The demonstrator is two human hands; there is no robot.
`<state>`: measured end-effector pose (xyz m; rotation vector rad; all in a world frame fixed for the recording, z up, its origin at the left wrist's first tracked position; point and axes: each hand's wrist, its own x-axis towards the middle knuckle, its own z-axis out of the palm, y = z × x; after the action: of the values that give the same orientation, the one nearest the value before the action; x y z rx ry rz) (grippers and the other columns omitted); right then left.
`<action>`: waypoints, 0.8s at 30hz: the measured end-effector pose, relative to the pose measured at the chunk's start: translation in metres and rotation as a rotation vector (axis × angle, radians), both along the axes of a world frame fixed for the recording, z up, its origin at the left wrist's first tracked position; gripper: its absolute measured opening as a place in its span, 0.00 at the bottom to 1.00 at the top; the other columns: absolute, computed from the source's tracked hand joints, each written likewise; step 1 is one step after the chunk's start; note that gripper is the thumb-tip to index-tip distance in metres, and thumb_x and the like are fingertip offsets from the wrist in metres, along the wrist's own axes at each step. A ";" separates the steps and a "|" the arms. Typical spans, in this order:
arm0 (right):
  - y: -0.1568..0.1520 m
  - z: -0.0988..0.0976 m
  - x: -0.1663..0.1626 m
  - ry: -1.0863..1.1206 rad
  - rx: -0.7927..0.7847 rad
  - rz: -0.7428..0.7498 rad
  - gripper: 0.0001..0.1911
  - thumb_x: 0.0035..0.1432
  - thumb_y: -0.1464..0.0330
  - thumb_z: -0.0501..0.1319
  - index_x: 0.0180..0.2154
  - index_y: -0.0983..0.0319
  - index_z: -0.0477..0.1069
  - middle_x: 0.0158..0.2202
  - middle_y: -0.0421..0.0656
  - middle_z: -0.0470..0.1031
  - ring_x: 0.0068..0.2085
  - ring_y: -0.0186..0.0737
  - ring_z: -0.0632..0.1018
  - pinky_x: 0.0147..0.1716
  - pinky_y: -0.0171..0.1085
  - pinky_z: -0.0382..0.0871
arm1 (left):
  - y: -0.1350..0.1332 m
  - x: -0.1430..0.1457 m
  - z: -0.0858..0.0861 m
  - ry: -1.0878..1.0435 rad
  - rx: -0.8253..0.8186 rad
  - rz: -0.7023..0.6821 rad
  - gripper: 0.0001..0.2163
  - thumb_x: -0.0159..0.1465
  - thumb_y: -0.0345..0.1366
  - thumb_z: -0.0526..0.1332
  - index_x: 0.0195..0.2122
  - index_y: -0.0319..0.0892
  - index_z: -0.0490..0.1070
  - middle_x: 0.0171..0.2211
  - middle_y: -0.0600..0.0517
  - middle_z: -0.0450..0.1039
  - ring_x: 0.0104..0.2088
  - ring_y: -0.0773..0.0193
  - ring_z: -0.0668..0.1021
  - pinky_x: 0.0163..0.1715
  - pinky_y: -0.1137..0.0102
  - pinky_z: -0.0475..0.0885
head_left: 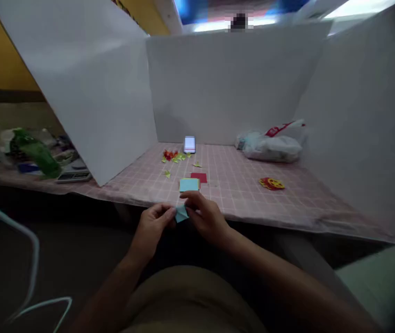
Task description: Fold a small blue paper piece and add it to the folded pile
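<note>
A small folded piece of light blue paper (182,214) is held just off the table's front edge, with crease lines across it. My left hand (155,222) pinches its left corner between thumb and fingers. At its right side my right hand (207,216) grips the paper with thumb and fingertips, the index finger bent above. Just beyond my hands lies a stack of square paper sheets (188,185), light blue on top with yellow and red edges showing. A red paper sheet (199,177) lies partly behind that stack.
Several folded yellow-green paper pieces (179,157) and red ones (170,155) lie farther back, near a lit phone (189,144). Red and yellow cut-outs (272,183) and a white plastic bag (273,145) are on the right. White panels (239,88) enclose the checked tablecloth (232,199).
</note>
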<state>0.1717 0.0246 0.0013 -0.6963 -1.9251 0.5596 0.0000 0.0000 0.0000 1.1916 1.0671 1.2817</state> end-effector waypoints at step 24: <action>0.002 0.004 -0.003 0.151 -0.442 0.069 0.06 0.58 0.68 0.61 0.30 0.61 0.67 0.28 0.38 0.69 0.28 0.32 0.71 0.27 0.33 0.65 | -0.004 0.011 -0.017 -0.167 0.054 0.091 0.11 0.55 0.37 0.72 0.36 0.38 0.78 0.31 0.53 0.78 0.28 0.70 0.77 0.32 0.76 0.74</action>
<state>0.1684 0.0269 0.0052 -0.8385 -1.7027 1.0703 0.0114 -0.0041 -0.0174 1.0657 0.9783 1.4620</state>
